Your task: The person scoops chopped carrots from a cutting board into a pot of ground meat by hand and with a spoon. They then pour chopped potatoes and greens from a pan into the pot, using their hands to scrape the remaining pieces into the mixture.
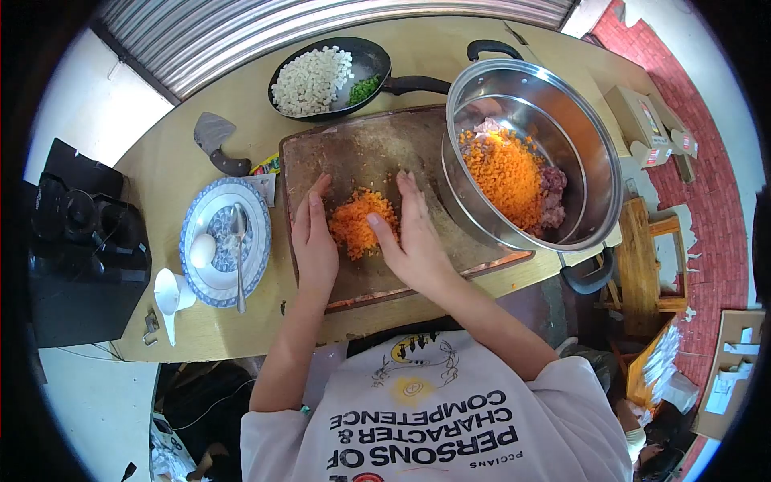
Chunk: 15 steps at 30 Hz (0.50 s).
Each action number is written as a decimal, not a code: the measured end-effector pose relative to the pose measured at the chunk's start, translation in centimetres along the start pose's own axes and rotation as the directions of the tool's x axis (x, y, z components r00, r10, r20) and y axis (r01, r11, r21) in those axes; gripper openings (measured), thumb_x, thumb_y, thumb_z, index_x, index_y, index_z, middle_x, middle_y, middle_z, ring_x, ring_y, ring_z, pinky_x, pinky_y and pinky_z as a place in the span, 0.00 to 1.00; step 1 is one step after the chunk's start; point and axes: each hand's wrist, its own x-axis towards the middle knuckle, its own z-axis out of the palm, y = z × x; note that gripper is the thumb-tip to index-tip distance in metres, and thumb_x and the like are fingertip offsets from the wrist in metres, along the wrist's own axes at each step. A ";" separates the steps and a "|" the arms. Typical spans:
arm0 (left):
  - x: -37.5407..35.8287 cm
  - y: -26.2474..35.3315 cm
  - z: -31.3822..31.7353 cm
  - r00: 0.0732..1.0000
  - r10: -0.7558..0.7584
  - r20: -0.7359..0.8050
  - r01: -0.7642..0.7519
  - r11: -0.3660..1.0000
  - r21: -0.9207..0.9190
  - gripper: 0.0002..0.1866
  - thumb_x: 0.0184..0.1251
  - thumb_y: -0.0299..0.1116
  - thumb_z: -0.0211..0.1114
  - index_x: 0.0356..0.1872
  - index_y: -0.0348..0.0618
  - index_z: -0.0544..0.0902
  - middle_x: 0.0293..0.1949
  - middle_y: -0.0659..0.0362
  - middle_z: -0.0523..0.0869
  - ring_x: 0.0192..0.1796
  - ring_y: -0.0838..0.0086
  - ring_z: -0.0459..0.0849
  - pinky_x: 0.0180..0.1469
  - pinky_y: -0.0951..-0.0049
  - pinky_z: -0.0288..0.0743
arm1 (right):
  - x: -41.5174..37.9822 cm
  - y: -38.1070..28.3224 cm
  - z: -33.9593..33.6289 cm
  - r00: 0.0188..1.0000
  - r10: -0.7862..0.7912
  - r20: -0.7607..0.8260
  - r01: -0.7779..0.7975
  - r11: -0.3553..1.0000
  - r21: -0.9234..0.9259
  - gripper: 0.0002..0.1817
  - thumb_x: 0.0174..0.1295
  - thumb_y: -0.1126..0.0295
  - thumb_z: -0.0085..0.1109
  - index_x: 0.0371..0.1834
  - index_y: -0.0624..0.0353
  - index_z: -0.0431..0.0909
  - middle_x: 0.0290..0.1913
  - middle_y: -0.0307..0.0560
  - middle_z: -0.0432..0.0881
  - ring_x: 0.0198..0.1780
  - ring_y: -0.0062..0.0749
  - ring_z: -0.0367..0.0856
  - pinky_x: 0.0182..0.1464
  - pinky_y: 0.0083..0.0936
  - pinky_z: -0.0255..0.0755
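A small heap of finely chopped carrot (363,223) lies on a worn brown cutting board (361,149). My left hand (315,245) stands on edge along the heap's left side, fingers stretched out. On the opposite side, my right hand (418,245) is held the same way, its thumb at the carrot's edge. Neither hand has anything in its grasp. Partly over the board's right side sits a large steel pot (594,161). Inside it, more chopped carrot (502,177) covers pink ground meat (552,197).
Behind the board is a frying pan (373,58) with white cubes (312,80) and chopped greens (364,90). A cleaver (217,143) lies left, near a blue-rimmed plate (229,299) with an egg (202,251) and spoon (239,265). A white measuring cup (170,297) stands nearby.
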 end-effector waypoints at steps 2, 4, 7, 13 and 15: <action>-0.3 0.3 0.5 1.000 0.001 -0.009 -0.001 1.000 0.003 0.23 0.83 0.40 0.42 0.63 0.33 0.76 0.63 0.50 0.79 0.68 0.66 0.73 0.71 0.68 0.60 | 0.1 -0.5 1.0 1.000 -0.006 -0.016 0.005 1.000 -0.029 0.39 0.71 0.59 0.52 0.70 0.83 0.50 0.71 0.80 0.56 0.77 0.65 0.49 0.78 0.46 0.44; -0.7 1.3 1.2 0.999 -0.042 0.012 0.043 0.999 -0.009 0.24 0.83 0.41 0.41 0.63 0.33 0.75 0.63 0.50 0.79 0.67 0.66 0.73 0.71 0.68 0.60 | 0.6 -1.2 2.0 1.000 -0.012 0.011 0.012 1.000 0.021 0.38 0.71 0.59 0.52 0.70 0.83 0.51 0.71 0.79 0.57 0.76 0.65 0.50 0.78 0.46 0.45; -0.9 0.8 1.4 0.989 -0.127 0.072 0.139 0.969 -0.206 0.24 0.83 0.41 0.41 0.63 0.33 0.75 0.63 0.50 0.79 0.67 0.66 0.73 0.71 0.68 0.61 | 1.2 -2.0 1.5 0.999 -0.029 0.018 0.027 0.994 0.105 0.35 0.71 0.61 0.50 0.69 0.81 0.55 0.70 0.78 0.60 0.75 0.64 0.54 0.77 0.47 0.46; -1.0 1.7 0.4 0.999 0.010 0.042 -0.012 0.998 0.066 0.23 0.83 0.40 0.41 0.62 0.32 0.76 0.64 0.48 0.78 0.69 0.63 0.72 0.72 0.67 0.60 | 2.7 0.3 -1.4 0.997 -0.069 -0.022 0.066 0.993 -0.094 0.26 0.74 0.63 0.45 0.64 0.77 0.65 0.67 0.71 0.69 0.72 0.59 0.63 0.76 0.47 0.50; -1.1 1.8 0.6 0.998 0.047 0.044 -0.053 0.987 0.154 0.23 0.83 0.39 0.41 0.62 0.31 0.75 0.64 0.47 0.77 0.69 0.61 0.72 0.72 0.67 0.59 | 2.6 1.3 -1.3 0.996 -0.086 -0.015 0.079 0.963 -0.258 0.26 0.75 0.62 0.42 0.64 0.75 0.67 0.67 0.69 0.69 0.72 0.55 0.64 0.76 0.47 0.50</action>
